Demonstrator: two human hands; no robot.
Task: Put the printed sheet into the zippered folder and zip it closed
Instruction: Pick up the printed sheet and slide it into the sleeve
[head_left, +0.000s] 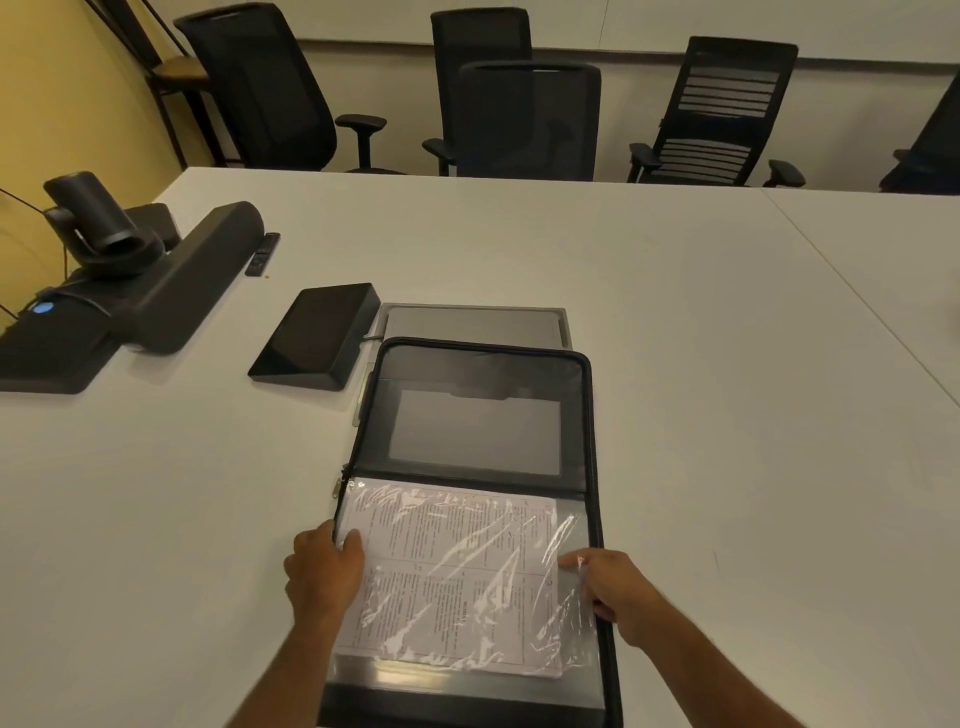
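The black zippered folder (592, 447) lies unzipped and spread flat on the white table, its far half showing a grey pocket. The printed sheet (457, 566) rests in the near half under a crinkled clear plastic sleeve. My left hand (322, 566) grips the folder's left edge, thumb pressing on the sleeve. My right hand (613, 587) pinches the sleeve's right edge by the zipper track. The metal zip pull (338, 487) hangs at the left side near the fold.
A grey laptop (472, 325) lies just behind the folder, a black tablet-like console (317, 338) to its left. A conference camera and speaker bar (130, 280) with a remote (262, 253) stand far left. Black office chairs (524, 119) line the far edge.
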